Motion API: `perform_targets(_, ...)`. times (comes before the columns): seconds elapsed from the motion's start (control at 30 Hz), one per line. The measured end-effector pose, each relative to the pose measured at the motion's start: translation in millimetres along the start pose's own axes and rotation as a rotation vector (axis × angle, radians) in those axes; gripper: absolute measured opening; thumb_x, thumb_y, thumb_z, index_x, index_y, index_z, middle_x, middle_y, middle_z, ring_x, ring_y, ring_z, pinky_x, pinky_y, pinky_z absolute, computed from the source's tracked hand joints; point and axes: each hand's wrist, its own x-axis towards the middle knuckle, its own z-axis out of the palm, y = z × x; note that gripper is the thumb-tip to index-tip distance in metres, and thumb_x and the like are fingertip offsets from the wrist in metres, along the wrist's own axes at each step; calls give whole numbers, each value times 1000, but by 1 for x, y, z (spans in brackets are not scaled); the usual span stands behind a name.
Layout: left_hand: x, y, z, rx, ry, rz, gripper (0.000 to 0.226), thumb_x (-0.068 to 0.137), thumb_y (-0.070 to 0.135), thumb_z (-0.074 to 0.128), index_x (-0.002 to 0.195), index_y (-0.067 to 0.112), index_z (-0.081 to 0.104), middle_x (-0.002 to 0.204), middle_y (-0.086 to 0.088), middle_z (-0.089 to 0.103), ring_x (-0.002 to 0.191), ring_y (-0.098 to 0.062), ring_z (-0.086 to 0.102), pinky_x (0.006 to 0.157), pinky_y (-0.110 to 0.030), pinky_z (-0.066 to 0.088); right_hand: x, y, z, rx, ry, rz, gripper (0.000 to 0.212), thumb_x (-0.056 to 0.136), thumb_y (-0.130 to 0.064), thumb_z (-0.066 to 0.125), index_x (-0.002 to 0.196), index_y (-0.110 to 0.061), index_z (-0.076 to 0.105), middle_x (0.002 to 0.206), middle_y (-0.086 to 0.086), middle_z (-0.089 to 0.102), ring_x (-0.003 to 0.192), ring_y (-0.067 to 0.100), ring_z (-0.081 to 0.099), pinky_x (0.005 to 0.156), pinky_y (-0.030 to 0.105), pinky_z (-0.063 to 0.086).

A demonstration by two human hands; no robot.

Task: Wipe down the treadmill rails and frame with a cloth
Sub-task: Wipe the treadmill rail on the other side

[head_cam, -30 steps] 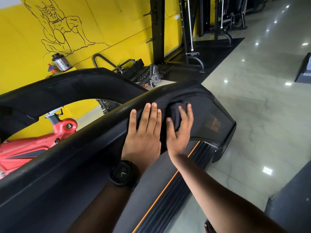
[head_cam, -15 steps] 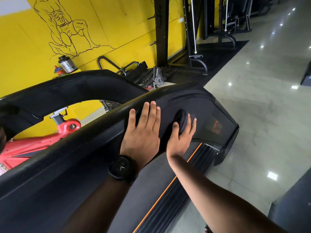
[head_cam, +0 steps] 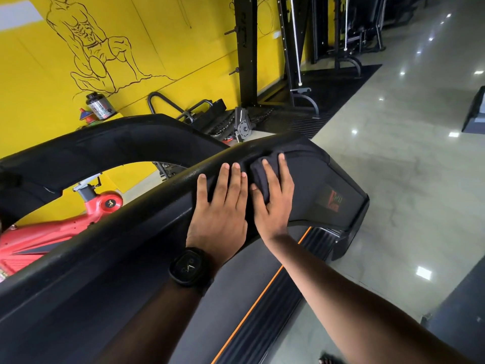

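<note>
Both hands at the treadmill rail (head_cam: 147, 203).
Left hand (head_cam: 220, 206) flat, fingers straight, holding nothing; right hand (head_cam: 275, 203), fingers extended, presses dark cloth (head_cam: 259, 174) against frame (head_cam: 315, 185).

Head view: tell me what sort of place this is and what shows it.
Most likely a gym. The right hand presses a cloth on a treadmill rail, a red exercise bike stands beyond it, and black racks line the yellow wall, which bears a drawn muscular figure.

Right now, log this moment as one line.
phase: wipe | right hand: presses cloth on treadmill frame | left hand: flat on rail
</note>
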Motion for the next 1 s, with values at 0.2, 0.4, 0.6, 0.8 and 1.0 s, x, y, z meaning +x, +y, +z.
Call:
perform_targets(0.2, 4, 1, 2, -13, 2, 14, 80, 88, 40, 41, 155, 1, 20, 162, -21, 19, 150, -36, 16, 115, -64, 9, 26, -11, 3, 159, 173, 472, 57, 91, -41, 49, 145, -24, 56, 165, -1, 31, 150, 14, 28, 123, 42, 24)
perform_targets(0.4, 14, 7, 3, -20, 5, 30, 80, 88, 41, 41, 155, 1, 22, 162, -20, 20, 150, -37, 16, 114, -65, 9, 48, 17, -4, 65, 101, 289, 48, 92, -37, 56, 137, -24, 63, 161, -6, 37, 142, 9, 35, 121, 34, 28)
perform_targets(0.6, 22, 11, 5, -25, 10, 35, 76, 91, 38, 40, 154, 0, 23, 161, -20, 22, 150, -37, 16, 114, -66, 9, 43, -8, -1, 96, 140, 277, 49, 89, -37, 56, 135, -23, 65, 159, -2, 40, 142, 18, 40, 119, 39, 30)
perform_targets(0.8, 26, 13, 8, -25, 12, 53, 79, 90, 41, 41, 155, 0, 20, 162, -21, 19, 150, -37, 15, 114, -66, 6, 66, 40, -9, 94, 146, 398, 53, 92, -45, 53, 141, -27, 59, 161, -4, 37, 144, 9, 37, 120, 40, 30)
perform_targets(1.0, 26, 15, 10, -31, 20, 41, 78, 91, 38, 43, 155, 0, 20, 162, -21, 19, 150, -38, 15, 113, -67, 6, 42, 19, -4, 20, 105, 304, 53, 91, -34, 57, 143, -23, 58, 163, -2, 34, 145, 16, 36, 120, 33, 26)
